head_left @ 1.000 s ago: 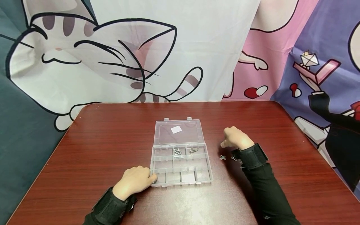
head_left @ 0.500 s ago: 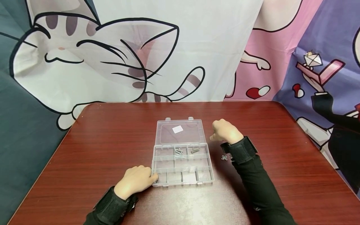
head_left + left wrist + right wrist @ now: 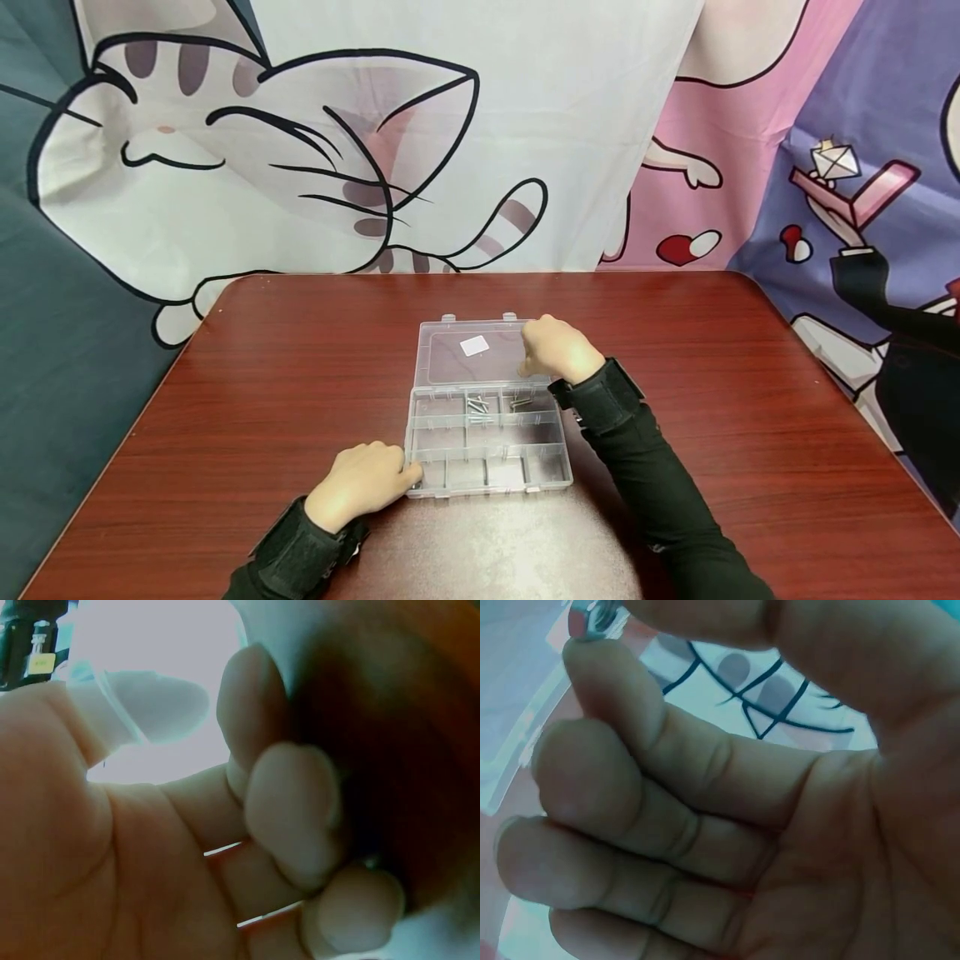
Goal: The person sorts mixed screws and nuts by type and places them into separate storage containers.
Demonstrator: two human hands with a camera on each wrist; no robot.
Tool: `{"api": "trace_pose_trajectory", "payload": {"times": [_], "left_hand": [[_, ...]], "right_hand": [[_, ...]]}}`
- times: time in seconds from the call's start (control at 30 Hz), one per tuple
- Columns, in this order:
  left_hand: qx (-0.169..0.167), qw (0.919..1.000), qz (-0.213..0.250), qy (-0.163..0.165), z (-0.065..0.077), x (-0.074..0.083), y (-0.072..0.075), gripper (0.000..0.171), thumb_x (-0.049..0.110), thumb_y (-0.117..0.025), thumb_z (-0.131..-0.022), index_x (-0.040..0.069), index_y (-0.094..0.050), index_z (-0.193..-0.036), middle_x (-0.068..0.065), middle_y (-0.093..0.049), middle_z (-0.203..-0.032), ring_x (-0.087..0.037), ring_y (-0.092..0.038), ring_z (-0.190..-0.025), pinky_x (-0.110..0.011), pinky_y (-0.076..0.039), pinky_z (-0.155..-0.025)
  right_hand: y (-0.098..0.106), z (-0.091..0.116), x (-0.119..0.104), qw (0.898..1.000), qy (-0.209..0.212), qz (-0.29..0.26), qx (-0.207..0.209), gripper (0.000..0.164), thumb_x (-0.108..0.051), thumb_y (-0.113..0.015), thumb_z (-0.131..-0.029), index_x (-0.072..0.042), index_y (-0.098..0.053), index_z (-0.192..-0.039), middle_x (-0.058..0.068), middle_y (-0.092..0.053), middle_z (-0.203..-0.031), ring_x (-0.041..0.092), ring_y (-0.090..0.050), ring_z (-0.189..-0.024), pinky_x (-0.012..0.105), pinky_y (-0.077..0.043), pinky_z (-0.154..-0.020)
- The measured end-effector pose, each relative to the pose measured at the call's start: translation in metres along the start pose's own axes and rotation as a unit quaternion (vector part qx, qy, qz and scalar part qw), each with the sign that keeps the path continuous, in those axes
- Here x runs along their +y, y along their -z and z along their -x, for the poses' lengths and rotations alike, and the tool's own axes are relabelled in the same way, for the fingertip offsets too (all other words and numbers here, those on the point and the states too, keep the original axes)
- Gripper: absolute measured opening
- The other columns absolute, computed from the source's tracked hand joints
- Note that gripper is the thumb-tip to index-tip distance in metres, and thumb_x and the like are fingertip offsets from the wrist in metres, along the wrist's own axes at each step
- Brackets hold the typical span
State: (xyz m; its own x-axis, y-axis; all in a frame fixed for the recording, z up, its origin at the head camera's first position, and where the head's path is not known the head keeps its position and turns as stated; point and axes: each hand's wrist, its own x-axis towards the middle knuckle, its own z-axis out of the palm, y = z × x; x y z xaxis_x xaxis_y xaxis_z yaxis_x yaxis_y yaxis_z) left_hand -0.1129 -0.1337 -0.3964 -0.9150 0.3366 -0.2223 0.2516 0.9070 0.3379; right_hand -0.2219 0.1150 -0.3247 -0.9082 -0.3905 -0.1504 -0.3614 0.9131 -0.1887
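A clear plastic compartment box (image 3: pixel 489 433) lies with its lid (image 3: pixel 435 354) folded back on the table. My left hand (image 3: pixel 365 485) grips the box's near left corner; in the left wrist view its thumb (image 3: pixel 161 705) shows through clear plastic and the other fingers are curled. My right hand (image 3: pixel 561 348) is over the right side of the lid. Between thumb and index fingertip it pinches a small metal nut (image 3: pixel 592 619). Small screws (image 3: pixel 477 406) lie in a back-row compartment, with more metal screws (image 3: pixel 520 402) in the one to its right.
The box stands on a reddish-brown wooden table (image 3: pixel 300 358). Behind the table's far edge hangs a printed cloth (image 3: pixel 570 100) with cartoon figures. A white label (image 3: pixel 474 345) is on the lid. My right sleeve (image 3: pixel 667 500) crosses the table right of the box.
My right hand has moved left from the table to above the lid, carrying the nut. The loose nuts seen earlier right of the box are now hidden by the right arm. My left hand stays put.
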Motion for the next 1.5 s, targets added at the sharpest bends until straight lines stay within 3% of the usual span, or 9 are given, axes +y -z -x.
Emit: {"api": "trace_pose_trajectory", "payload": {"times": [0.2, 0.4, 0.57, 0.9, 1.1, 1.4, 1.5], "left_hand": [[0.003, 0.9999, -0.014, 0.0, -0.001, 0.0, -0.002, 0.045, 0.03, -0.049, -0.086, 0.015, -0.033, -0.047, 0.005, -0.025, -0.048, -0.011, -0.029, -0.044, -0.03, -0.025, -0.043], [0.002, 0.9999, -0.014, 0.0, -0.001, -0.001, -0.003, 0.045, 0.031, -0.05, -0.086, 0.015, -0.034, -0.047, 0.005, -0.026, -0.048, -0.011, -0.029, -0.044, -0.03, -0.025, -0.043], [0.007, 0.9999, -0.015, -0.001, -0.002, -0.001, -0.002, 0.044, 0.03, -0.05, -0.086, 0.015, -0.034, -0.047, 0.005, -0.026, -0.048, -0.011, -0.031, -0.044, -0.031, -0.026, -0.043], [0.001, 0.9999, -0.011, 0.003, -0.002, -0.001, -0.001, 0.043, 0.031, -0.05, -0.086, 0.015, -0.035, -0.048, 0.004, -0.028, -0.049, -0.013, -0.035, -0.044, -0.032, -0.028, -0.044], [-0.004, 1.0, -0.006, 0.006, -0.001, 0.0, -0.002, 0.043, 0.03, -0.049, -0.086, 0.015, -0.035, -0.048, 0.004, -0.027, -0.048, -0.012, -0.032, -0.043, -0.03, -0.026, -0.043], [-0.005, 1.0, -0.006, 0.006, -0.001, 0.0, -0.001, 0.043, 0.031, -0.05, -0.086, 0.015, -0.035, -0.048, 0.003, -0.028, -0.048, -0.013, -0.034, -0.043, -0.031, -0.027, -0.044], [-0.006, 0.9999, -0.005, 0.007, -0.001, -0.001, -0.001, 0.043, 0.03, -0.05, -0.086, 0.015, -0.035, -0.048, 0.003, -0.027, -0.048, -0.013, -0.033, -0.043, -0.03, -0.025, -0.044]], "right_hand": [[-0.003, -0.005, -0.018, 1.0, 0.015, 0.023, 0.0, 0.02, -0.014, -0.072, -0.067, -0.01, -0.055, -0.057, -0.002, -0.051, -0.059, 0.016, -0.049, -0.055, 0.034, -0.042, -0.053], [-0.006, -0.008, -0.033, 0.999, 0.022, 0.01, -0.022, 0.025, -0.013, -0.07, -0.072, -0.01, -0.05, -0.058, -0.002, -0.042, -0.055, 0.014, -0.038, -0.051, 0.031, -0.034, -0.051], [-0.006, -0.013, -0.045, 0.999, 0.047, 0.018, -0.009, 0.023, -0.014, -0.072, -0.072, -0.01, -0.052, -0.06, -0.001, -0.047, -0.058, 0.015, -0.044, -0.052, 0.03, -0.037, -0.053], [-0.011, -0.021, -0.07, 0.997, 0.061, 0.024, -0.037, 0.018, -0.019, -0.072, -0.074, -0.012, -0.057, -0.069, -0.003, -0.05, -0.064, 0.013, -0.048, -0.056, 0.029, -0.04, -0.053], [-0.015, -0.024, -0.083, 0.996, 0.074, 0.037, -0.034, 0.019, -0.021, -0.074, -0.071, -0.013, -0.056, -0.069, -0.002, -0.052, -0.067, 0.014, -0.052, -0.06, 0.031, -0.043, -0.051], [-0.016, -0.024, -0.089, 0.996, 0.076, 0.026, -0.025, 0.021, -0.019, -0.074, -0.069, -0.013, -0.055, -0.063, -0.003, -0.051, -0.061, 0.013, -0.049, -0.054, 0.031, -0.042, -0.048], [-0.015, -0.024, -0.088, 0.996, 0.08, 0.008, -0.027, 0.025, -0.025, -0.075, -0.072, -0.012, -0.055, -0.064, -0.002, -0.049, -0.06, 0.013, -0.049, -0.053, 0.028, -0.04, -0.048]]}}
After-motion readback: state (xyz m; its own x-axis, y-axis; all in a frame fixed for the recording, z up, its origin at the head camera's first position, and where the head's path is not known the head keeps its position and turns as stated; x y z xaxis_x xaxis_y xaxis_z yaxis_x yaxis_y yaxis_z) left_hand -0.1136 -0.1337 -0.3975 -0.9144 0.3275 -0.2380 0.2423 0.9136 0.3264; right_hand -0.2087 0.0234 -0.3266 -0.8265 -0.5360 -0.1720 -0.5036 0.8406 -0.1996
